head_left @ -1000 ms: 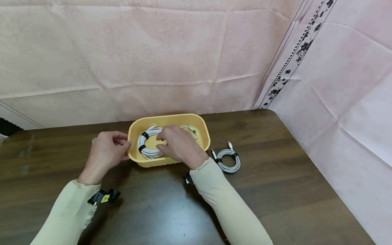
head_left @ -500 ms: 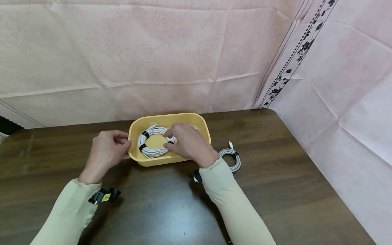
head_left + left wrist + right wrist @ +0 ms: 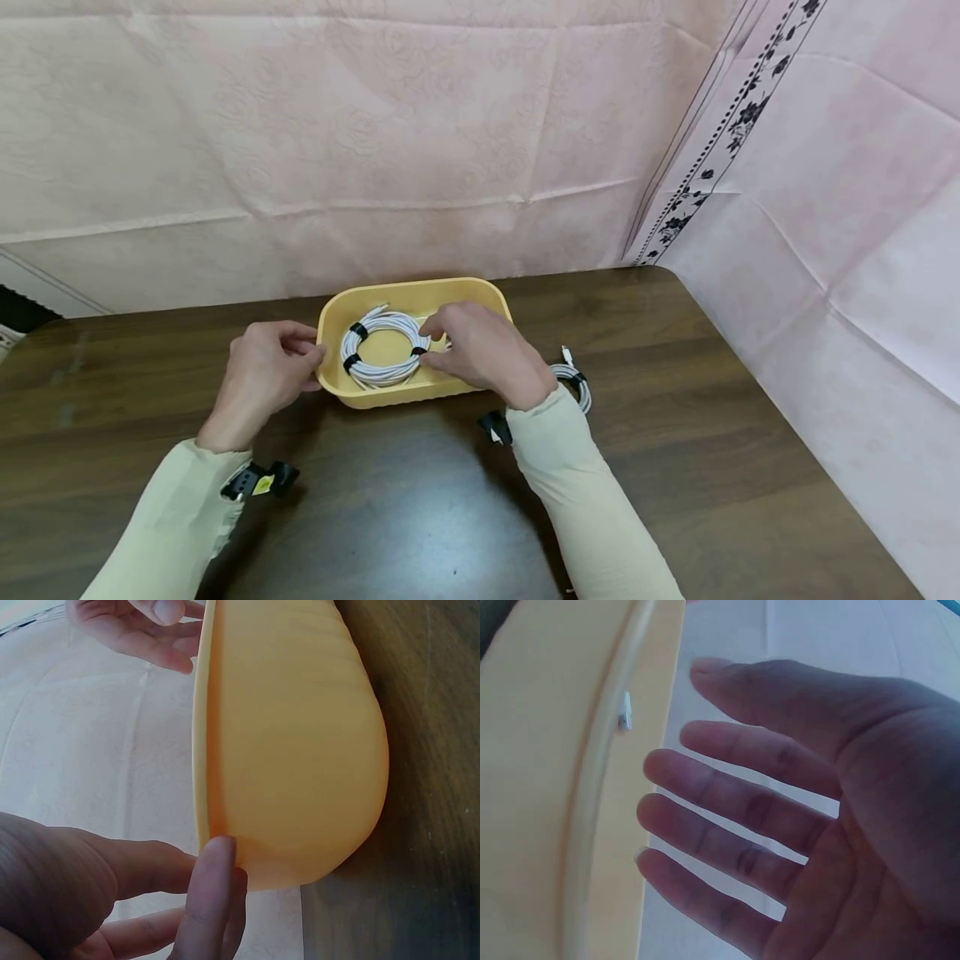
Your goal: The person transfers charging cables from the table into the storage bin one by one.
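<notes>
A yellow plastic bin (image 3: 390, 401) stands near the table's back edge. Inside its left half lies a coiled white cable (image 3: 367, 372) bound with black straps. My left hand (image 3: 266, 367) pinches the bin's left end at the rim, with a fingertip (image 3: 214, 862) against the outer wall in the left wrist view. Over the bin's right half hovers my right hand (image 3: 483, 350), fingers spread and relaxed with nothing between them. A small white connector (image 3: 625, 712) shows past the rim in the right wrist view. The rest of the bin's right side is hidden by the right hand.
Right of the bin, another coiled cable (image 3: 576, 379) with a black strap lies on the dark wooden table (image 3: 712, 467), partly hidden behind the right wrist. A pale pink cloth (image 3: 420, 150) hangs close behind the table and along its right side.
My right hand has shifted right from above the coiled white cable, uncovering more of that coil. It now covers the bin's right part. The left hand stays at the rim.
</notes>
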A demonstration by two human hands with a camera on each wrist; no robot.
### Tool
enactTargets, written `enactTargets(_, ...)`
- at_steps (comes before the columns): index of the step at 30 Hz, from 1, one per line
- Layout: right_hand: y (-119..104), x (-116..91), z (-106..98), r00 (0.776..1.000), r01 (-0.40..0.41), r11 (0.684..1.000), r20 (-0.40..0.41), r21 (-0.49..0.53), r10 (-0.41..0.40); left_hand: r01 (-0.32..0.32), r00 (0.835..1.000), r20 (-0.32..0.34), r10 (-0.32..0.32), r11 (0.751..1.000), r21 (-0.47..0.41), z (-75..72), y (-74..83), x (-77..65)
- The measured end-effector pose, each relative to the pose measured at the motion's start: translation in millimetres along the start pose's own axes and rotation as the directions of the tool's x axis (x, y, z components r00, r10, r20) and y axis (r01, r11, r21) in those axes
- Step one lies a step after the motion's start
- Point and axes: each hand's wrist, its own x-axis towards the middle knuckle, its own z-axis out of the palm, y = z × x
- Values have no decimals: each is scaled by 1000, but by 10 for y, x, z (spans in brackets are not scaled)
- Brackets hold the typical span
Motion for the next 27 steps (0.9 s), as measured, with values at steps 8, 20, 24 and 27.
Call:
enactTargets(8,93,-43,-65,998,-17,998,65,54,14,10,1000,0,-10,1000,4,6,2,1)
enactTargets(20,189,-108,-133,997,41,996,64,79,-46,9,1000,-6,-9,1000,16,21,11,12)
enactTargets(24,193,-130,-158,997,3,997,83,79,-9,6,1000,-7,-6,1000,14,17,10,10)
enactTargets(27,194,-146,-167,994,-36,997,101,74,28,8,1000,-4,-8,1000,14,15,8,9)
